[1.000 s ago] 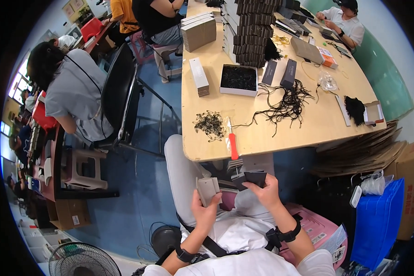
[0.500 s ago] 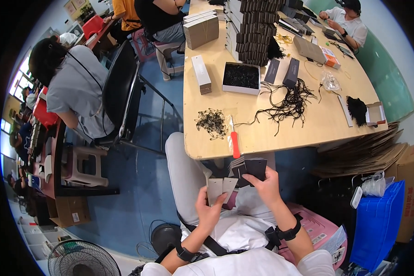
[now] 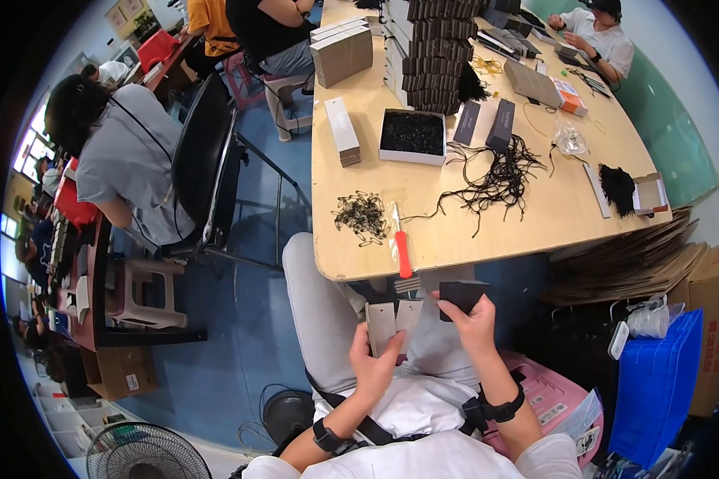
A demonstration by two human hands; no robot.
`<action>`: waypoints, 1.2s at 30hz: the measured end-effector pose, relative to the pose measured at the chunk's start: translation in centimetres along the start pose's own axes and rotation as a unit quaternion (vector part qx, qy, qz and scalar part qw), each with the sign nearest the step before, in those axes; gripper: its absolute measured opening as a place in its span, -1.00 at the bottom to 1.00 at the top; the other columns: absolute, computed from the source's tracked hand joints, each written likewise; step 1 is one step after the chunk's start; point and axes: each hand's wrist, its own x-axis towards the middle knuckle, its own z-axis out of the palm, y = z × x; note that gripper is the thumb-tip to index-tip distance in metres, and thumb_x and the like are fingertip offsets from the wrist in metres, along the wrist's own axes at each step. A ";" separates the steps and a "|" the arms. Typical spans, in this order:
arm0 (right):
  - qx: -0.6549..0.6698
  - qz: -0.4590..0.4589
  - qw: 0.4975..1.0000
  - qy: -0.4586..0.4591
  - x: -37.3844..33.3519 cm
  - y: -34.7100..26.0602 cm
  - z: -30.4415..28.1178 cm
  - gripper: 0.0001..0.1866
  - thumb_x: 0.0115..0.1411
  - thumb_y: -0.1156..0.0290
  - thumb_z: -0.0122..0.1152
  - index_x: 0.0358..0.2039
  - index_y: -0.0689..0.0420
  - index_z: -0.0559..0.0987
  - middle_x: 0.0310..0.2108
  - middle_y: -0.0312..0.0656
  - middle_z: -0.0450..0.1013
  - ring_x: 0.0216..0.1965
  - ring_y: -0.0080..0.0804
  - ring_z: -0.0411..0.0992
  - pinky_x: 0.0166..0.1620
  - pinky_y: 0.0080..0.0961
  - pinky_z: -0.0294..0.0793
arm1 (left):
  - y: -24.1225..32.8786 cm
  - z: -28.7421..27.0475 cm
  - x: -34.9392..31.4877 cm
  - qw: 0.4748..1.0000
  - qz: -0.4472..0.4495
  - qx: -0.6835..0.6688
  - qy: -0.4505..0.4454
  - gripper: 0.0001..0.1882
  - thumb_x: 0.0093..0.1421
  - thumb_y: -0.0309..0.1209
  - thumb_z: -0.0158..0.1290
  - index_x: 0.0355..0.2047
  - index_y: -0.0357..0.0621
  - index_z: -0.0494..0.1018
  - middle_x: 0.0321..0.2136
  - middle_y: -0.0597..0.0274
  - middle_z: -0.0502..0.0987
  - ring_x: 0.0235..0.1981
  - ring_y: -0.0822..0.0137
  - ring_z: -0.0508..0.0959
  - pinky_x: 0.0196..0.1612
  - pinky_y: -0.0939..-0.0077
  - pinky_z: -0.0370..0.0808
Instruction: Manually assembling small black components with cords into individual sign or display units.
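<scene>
Over my lap, my left hand [image 3: 374,359] is closed on a bundle of pale hang tags [image 3: 382,322] with small punched holes, fanned into two parts. To its right, my right hand [image 3: 473,323] grips black hang tags [image 3: 461,295], thumb on top. The two bundles are apart. Between them, just below the table edge, the end of a small grey stack of cards [image 3: 407,285] shows; what supports it is hidden. Nearest on the table [image 3: 447,243] lie a red-handled tool [image 3: 403,254] and a pile of small dark pins [image 3: 361,217].
Black cords [image 3: 499,172] sprawl beside a white box of black pieces [image 3: 411,137]. A tall stack of cards [image 3: 435,60] rises behind. A blue crate [image 3: 655,383] stands right, a fan [image 3: 144,451] lower left, a black chair [image 3: 204,160] left. Co-workers sit around.
My right hand has drawn the black tags away from the pale ones, and they now lie flatter. My left hand has shifted slightly right with the pale tags. The head view has moved a little.
</scene>
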 end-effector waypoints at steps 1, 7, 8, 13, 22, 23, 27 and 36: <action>0.000 0.000 1.000 0.000 -0.2 -0.1 -0.5 -0.70 0.07 0.58 0.32 -0.17 0.29 0.48 -0.28 -0.22 0.55 -0.28 -0.56 0.49 -0.18 -0.63 0.47 | 0.1 0.1 0.1 1.000 0.000 0.000 0.000 -0.72 0.11 -0.53 0.19 -0.19 -0.25 0.37 -0.42 0.25 0.53 -0.58 0.58 0.47 -0.58 0.68 0.39; -0.086 -0.005 0.994 -0.065 -2.0 -0.2 -1.1 -0.79 -0.02 0.54 0.40 -0.35 0.25 0.58 -0.40 -0.25 0.56 -0.37 -0.57 0.50 -0.27 -0.61 0.47 | -1.8 0.0 1.3 0.999 0.034 0.014 0.020 -0.72 0.10 -0.54 0.20 -0.21 -0.23 0.37 -0.39 0.29 0.51 -0.45 0.54 0.48 -0.41 0.63 0.45; -0.139 -0.046 0.986 -0.073 -2.1 0.0 -1.0 -0.78 -0.02 0.52 0.41 -0.34 0.25 0.58 -0.42 -0.25 0.56 -0.39 -0.57 0.50 -0.28 -0.61 0.47 | -2.0 -0.2 1.3 1.000 0.020 0.008 0.020 -0.72 0.10 -0.53 0.20 -0.20 -0.23 0.38 -0.38 0.30 0.51 -0.40 0.52 0.48 -0.35 0.60 0.45; -0.154 -0.051 0.986 -0.024 -1.7 0.4 0.1 -0.81 0.01 0.50 0.39 -0.35 0.24 0.59 -0.44 -0.21 0.57 -0.41 -0.55 0.51 -0.30 -0.59 0.47 | -1.5 -1.0 1.7 0.999 -0.046 -0.010 0.026 -0.67 0.10 -0.52 0.21 -0.15 -0.24 0.38 -0.31 0.30 0.51 -0.29 0.47 0.49 -0.21 0.53 0.47; -0.122 -0.052 0.991 0.016 -0.9 0.5 1.3 -0.85 0.05 0.50 0.37 -0.36 0.24 0.59 -0.44 -0.26 0.57 -0.41 -0.63 0.48 -0.31 -0.64 0.45 | -2.9 -3.4 0.2 1.000 -0.024 -0.009 -0.016 -0.59 0.08 -0.49 0.24 -0.08 -0.25 0.38 -0.24 0.23 0.54 -0.24 0.41 0.54 -0.15 0.53 0.49; -0.114 -0.033 0.993 0.012 -0.7 0.4 1.3 -0.84 0.05 0.50 0.37 -0.36 0.25 0.60 -0.45 -0.27 0.57 -0.41 -0.63 0.47 -0.31 -0.64 0.45 | -2.6 -3.1 -0.1 0.999 -0.029 -0.004 -0.035 -0.60 0.09 -0.49 0.24 -0.08 -0.26 0.39 -0.24 0.23 0.54 -0.23 0.41 0.54 -0.15 0.53 0.49; -0.072 0.022 0.997 -0.005 -0.8 0.6 1.4 -0.85 0.06 0.50 0.36 -0.35 0.25 0.59 -0.43 -0.29 0.56 -0.38 -0.64 0.46 -0.29 -0.64 0.45 | -2.2 -1.9 0.1 0.998 -0.010 0.025 -0.064 -0.65 0.13 -0.54 0.17 -0.07 -0.28 0.38 -0.27 0.24 0.55 -0.27 0.45 0.53 -0.19 0.56 0.47; -0.058 -0.051 0.997 -0.004 -1.0 0.4 -0.7 -0.74 0.02 0.51 0.39 -0.26 0.23 0.55 -0.33 -0.26 0.57 -0.29 -0.60 0.49 -0.22 -0.61 0.47 | -1.2 -0.3 -0.1 0.999 -0.024 0.000 -0.038 -0.72 0.17 -0.53 0.13 -0.11 -0.25 0.39 -0.37 0.27 0.52 -0.52 0.54 0.51 -0.55 0.66 0.48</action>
